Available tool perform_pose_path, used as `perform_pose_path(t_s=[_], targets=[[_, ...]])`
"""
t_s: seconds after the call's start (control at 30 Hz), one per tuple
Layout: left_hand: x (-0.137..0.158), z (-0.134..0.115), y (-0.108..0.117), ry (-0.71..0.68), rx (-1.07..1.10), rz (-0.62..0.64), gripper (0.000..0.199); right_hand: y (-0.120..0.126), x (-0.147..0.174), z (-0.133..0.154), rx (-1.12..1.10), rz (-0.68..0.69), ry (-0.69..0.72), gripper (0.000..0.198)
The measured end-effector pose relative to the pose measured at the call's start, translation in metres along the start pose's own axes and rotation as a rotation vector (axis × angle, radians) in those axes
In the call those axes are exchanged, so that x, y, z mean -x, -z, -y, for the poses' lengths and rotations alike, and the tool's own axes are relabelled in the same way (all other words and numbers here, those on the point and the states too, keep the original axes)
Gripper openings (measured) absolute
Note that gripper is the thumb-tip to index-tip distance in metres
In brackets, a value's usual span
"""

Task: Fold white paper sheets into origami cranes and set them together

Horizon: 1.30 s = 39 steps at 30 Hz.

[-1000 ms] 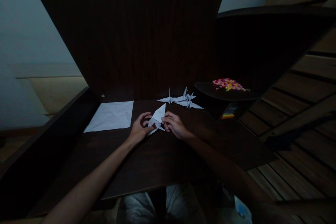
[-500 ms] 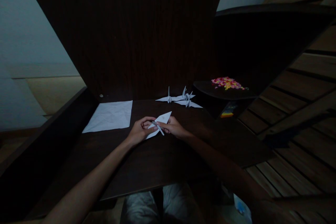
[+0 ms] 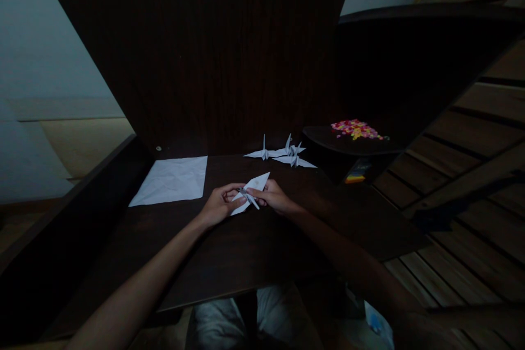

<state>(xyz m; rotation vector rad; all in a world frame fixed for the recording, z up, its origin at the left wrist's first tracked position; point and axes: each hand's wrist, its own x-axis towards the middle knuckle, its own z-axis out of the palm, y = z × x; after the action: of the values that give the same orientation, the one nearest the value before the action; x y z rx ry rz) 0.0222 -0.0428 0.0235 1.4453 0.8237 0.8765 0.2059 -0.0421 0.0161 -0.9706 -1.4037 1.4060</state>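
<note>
A white folded paper crane [image 3: 257, 181] is held between my two hands above the dark desk [image 3: 213, 262]. One wing points up and to the right; a narrow folded point sticks out toward me. My left hand [image 3: 219, 205] grips its left side, thumb on top of the paper. On the right side my right hand [image 3: 274, 197] pinches it, thumb across the wing near the middle fold. The fingers under the paper are partly hidden. Beyond my hands, several finished white paper cranes [image 3: 294, 161] stand close together near the back panel.
A creased white paper sheet [image 3: 174, 180] lies flat at the left of the desk. On the corner shelf [image 3: 328, 142] at the right is a pile of small colourful pieces [image 3: 356, 129]. Beneath it sits a small yellow-and-dark item [image 3: 356, 175]. A raised side board [image 3: 82, 197] edges the left.
The paper crane has shifted very slightly to the right, and its narrow folded point has moved a little with it. Both hands keep their hold.
</note>
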Motion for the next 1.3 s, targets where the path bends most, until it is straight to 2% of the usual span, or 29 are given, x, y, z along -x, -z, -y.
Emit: perform_pose_path(t_s=[0.37,0.53,1.3], targets=[[-0.0016,0.0036,0.0022,-0.016,0.032,0.026,0.054,0.0011,-0.0024,-0.0021,-0.076,-0.013,-0.013,0.032],[-0.0018,0.0054,0.0042,0.001,0.037,0.042,0.054,-0.0015,-0.0013,0.0007,-0.121,-0.060,-0.051,0.036],[-0.0026,0.0048,0.0055,-0.043,0.026,0.023,0.061,-0.0002,-0.0032,0.0007,-0.135,-0.090,-0.042,0.034]])
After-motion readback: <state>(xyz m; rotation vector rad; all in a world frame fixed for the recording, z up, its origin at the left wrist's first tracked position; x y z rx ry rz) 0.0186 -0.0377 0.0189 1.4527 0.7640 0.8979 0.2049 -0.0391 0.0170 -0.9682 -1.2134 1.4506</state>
